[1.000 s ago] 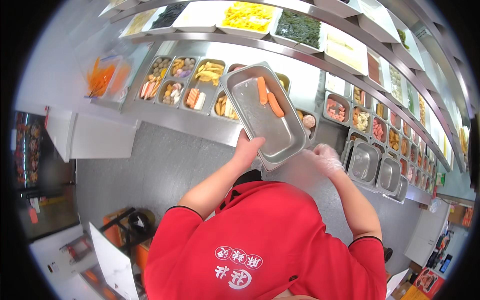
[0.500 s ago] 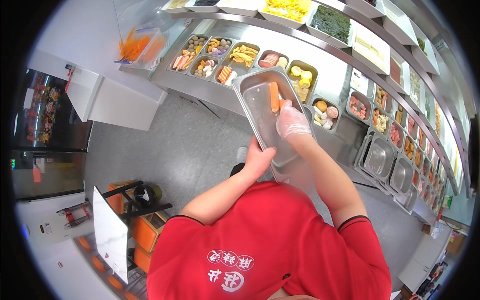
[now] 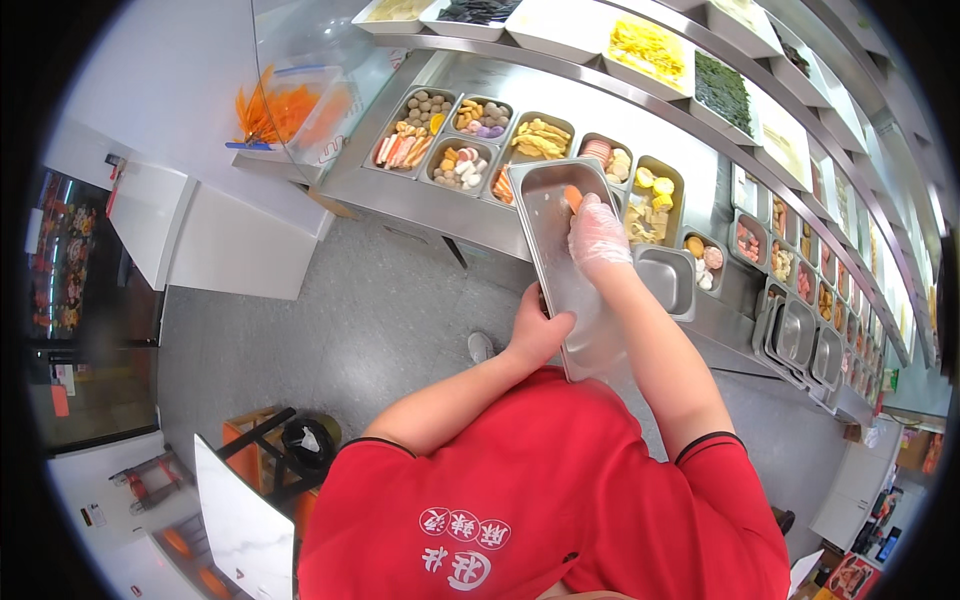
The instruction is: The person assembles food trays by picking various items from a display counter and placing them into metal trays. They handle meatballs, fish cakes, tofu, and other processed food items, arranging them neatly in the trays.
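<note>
Near the centre of the frame, the bare left hand (image 3: pixel 540 328) is clamped on the long left wall of a deep rectangular pan of grey stainless steel (image 3: pixel 548 250). Its thumb lies over the rim and its fingers are at the outer side, probably because this grip carries the weight and leaves the inside free. The pan's opening faces upward, so the right hand (image 3: pixel 602 240), in a thin clear plastic glove, can reach in. Its fingers are together and bent over a smooth orange sausage (image 3: pixel 573 198), of which one end shows in the pan's upper part; whether they clamp it, I cannot tell. The glove presumably keeps skin away from food. Across the upper middle, smaller metal food pans sit in the silver steel counter (image 3: pixel 400 195), likely to keep each sort separate.
</note>
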Demonstrator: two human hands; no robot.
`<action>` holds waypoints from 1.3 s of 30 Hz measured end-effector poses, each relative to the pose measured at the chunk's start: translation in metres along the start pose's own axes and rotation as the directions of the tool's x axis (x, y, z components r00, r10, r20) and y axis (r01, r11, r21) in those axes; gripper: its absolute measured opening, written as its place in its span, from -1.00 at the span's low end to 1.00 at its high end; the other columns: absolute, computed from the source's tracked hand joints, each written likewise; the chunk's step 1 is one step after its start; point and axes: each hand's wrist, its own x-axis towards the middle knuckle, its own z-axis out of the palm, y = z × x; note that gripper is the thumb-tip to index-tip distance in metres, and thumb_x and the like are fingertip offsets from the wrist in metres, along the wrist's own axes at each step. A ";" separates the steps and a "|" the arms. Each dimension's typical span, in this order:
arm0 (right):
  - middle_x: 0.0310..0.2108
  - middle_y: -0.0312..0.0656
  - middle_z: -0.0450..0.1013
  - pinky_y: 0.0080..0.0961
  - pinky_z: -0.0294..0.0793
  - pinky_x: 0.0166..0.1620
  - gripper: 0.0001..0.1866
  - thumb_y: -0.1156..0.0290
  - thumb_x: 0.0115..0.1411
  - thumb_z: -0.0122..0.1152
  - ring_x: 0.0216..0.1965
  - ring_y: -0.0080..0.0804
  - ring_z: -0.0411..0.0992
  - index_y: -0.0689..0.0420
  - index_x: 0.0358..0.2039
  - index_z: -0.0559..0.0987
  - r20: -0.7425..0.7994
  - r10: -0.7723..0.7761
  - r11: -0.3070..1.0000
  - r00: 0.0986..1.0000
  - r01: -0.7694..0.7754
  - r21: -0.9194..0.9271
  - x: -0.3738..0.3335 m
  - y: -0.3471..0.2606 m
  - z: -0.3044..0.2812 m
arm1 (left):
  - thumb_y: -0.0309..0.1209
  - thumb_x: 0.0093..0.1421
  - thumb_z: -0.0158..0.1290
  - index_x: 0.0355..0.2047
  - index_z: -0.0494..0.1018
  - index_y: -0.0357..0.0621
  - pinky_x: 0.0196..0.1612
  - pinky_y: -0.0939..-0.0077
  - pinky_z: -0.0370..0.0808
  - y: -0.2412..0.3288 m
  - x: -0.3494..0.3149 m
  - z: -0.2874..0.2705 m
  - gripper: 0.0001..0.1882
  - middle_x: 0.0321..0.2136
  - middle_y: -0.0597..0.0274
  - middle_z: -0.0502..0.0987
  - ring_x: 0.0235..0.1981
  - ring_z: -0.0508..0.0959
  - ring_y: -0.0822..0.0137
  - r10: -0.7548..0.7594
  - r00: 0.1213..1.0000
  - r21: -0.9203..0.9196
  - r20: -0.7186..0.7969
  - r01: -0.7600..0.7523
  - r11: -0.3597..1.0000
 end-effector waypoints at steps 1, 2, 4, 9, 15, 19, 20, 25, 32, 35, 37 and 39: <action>-0.19 0.20 0.61 0.00 0.64 -0.02 -0.71 0.45 0.28 0.22 -0.12 0.12 0.66 0.24 -0.03 0.47 0.015 -0.007 1.000 1.000 0.006 0.017 0.007 -0.013 0.010 | -0.54 0.13 0.15 0.23 0.33 -0.39 0.18 0.28 0.51 0.004 0.003 -0.015 -0.38 0.06 -0.04 0.57 0.08 0.59 0.16 -0.001 1.000 0.008 -0.009 0.001 1.000; -0.22 0.18 0.62 0.00 0.64 -0.02 -0.72 0.44 0.28 0.22 -0.13 0.13 0.66 0.23 -0.03 0.47 0.052 0.018 0.999 0.998 -0.019 0.029 0.014 -0.027 0.018 | -0.54 0.13 0.15 0.24 0.32 -0.39 0.18 0.28 0.51 0.008 0.005 -0.030 -0.37 0.07 -0.03 0.57 0.08 0.59 0.16 -0.007 1.000 0.009 -0.010 0.007 1.000; -0.21 0.16 0.66 -0.01 0.63 0.02 -0.72 0.38 0.32 0.18 -0.11 0.16 0.67 0.23 -0.02 0.48 0.155 0.070 0.997 0.985 -0.074 0.021 0.027 -0.057 0.032 | -0.54 0.13 0.16 0.25 0.30 -0.38 0.19 0.28 0.51 0.015 0.010 -0.055 -0.35 0.08 -0.03 0.56 0.09 0.59 0.16 -0.019 1.000 0.026 -0.017 0.019 0.999; -0.11 0.20 0.65 -0.01 0.61 0.04 -0.63 0.27 0.35 0.19 -0.06 0.13 0.66 0.26 0.04 0.52 0.201 0.191 0.959 0.961 -0.226 0.169 0.056 -0.115 0.043 | -0.54 0.13 0.15 0.27 0.29 -0.39 0.18 0.28 0.51 0.025 0.035 -0.110 -0.34 0.08 -0.03 0.56 0.09 0.59 0.17 -0.006 0.999 0.089 -0.049 0.011 0.996; -0.29 -0.08 0.63 -0.31 0.60 -0.16 -0.64 0.23 0.32 0.30 -0.27 -0.32 0.62 0.21 -0.01 0.62 0.115 0.080 0.634 0.990 -0.139 0.761 0.103 -0.101 0.032 | -0.54 0.17 0.16 0.23 0.32 -0.40 0.13 0.30 0.56 0.026 0.061 -0.205 -0.40 0.08 -0.03 0.56 0.06 0.61 0.16 -0.097 0.972 -0.107 -0.214 0.075 0.991; -0.23 -0.21 0.56 -0.48 0.50 -0.27 -0.71 0.38 0.34 0.26 -0.33 -0.47 0.53 0.18 0.03 0.58 0.197 0.285 0.747 0.938 -0.346 0.568 0.164 -0.032 0.044 | -0.54 0.17 0.16 0.27 0.28 -0.42 0.16 0.30 0.53 0.019 0.037 -0.284 -0.35 0.09 -0.06 0.52 0.06 0.58 0.15 -0.052 0.866 -0.009 -0.497 0.055 0.998; -0.15 -0.24 0.59 -0.47 0.53 -0.27 -0.70 0.42 0.34 0.25 -0.25 -0.47 0.58 0.15 0.06 0.58 0.366 0.332 0.413 0.870 -0.482 0.772 0.168 -0.019 0.063 | -0.54 0.19 0.16 0.28 0.27 -0.42 0.17 0.30 0.52 0.017 0.028 -0.298 -0.35 0.09 -0.05 0.52 0.06 0.57 0.16 -0.069 0.829 -0.054 -0.555 0.047 0.997; 0.04 -0.20 0.64 -0.34 0.59 -0.12 -0.63 0.28 0.39 0.17 -0.11 -0.31 0.64 0.12 0.13 0.62 0.415 0.357 0.807 0.837 -0.500 0.315 0.205 0.013 0.172 | -0.54 0.25 0.13 0.30 0.26 -0.38 0.15 0.23 0.55 0.021 -0.011 -0.327 -0.38 0.10 -0.01 0.50 0.06 0.57 0.14 -0.151 0.659 -0.230 -0.737 -0.035 0.972; -0.05 -0.14 0.68 -0.37 0.62 -0.10 -0.64 0.22 0.38 0.17 0.00 -0.34 0.65 0.10 0.07 0.68 0.507 0.598 0.670 0.620 -0.734 0.108 0.247 0.033 0.284 | -0.47 0.31 0.11 0.33 0.26 -0.35 0.17 0.03 0.55 0.046 -0.026 -0.308 -0.39 0.19 -0.02 0.46 0.17 0.54 0.03 -0.207 0.496 -0.283 -0.843 -0.081 0.956; -0.09 -0.06 0.68 -0.32 0.66 -0.06 -0.71 0.29 0.19 0.35 -0.04 -0.18 0.67 0.09 -0.10 0.76 0.567 0.547 0.707 0.616 -0.702 0.080 0.252 0.033 0.298 | -0.49 0.31 0.10 0.36 0.23 -0.33 0.23 0.03 0.52 0.050 -0.019 -0.299 -0.38 0.23 -0.04 0.44 0.21 0.51 0.03 -0.222 0.481 -0.308 -0.848 -0.107 0.945; -0.09 -0.02 0.68 -0.26 0.67 -0.04 -0.75 0.33 0.10 0.40 -0.07 -0.08 0.66 0.06 -0.19 0.79 0.821 -0.126 0.790 0.557 0.556 -0.256 0.255 0.041 0.288 | -0.51 0.31 0.09 0.37 0.22 -0.33 0.27 0.04 0.49 0.051 -0.015 -0.294 -0.37 0.24 -0.05 0.43 0.23 0.50 0.03 -0.215 0.490 -0.311 -0.845 -0.123 0.942; -0.25 -0.02 0.69 -0.24 0.67 -0.13 -0.78 0.33 0.00 0.49 -0.20 -0.06 0.67 0.10 -0.32 0.79 0.827 -0.171 0.894 0.536 0.438 -0.098 0.262 0.048 0.273 | -0.51 0.31 0.09 0.37 0.22 -0.35 0.29 0.05 0.47 0.051 -0.007 -0.288 -0.36 0.24 -0.04 0.43 0.24 0.50 0.03 -0.193 0.511 -0.303 -0.838 -0.141 0.942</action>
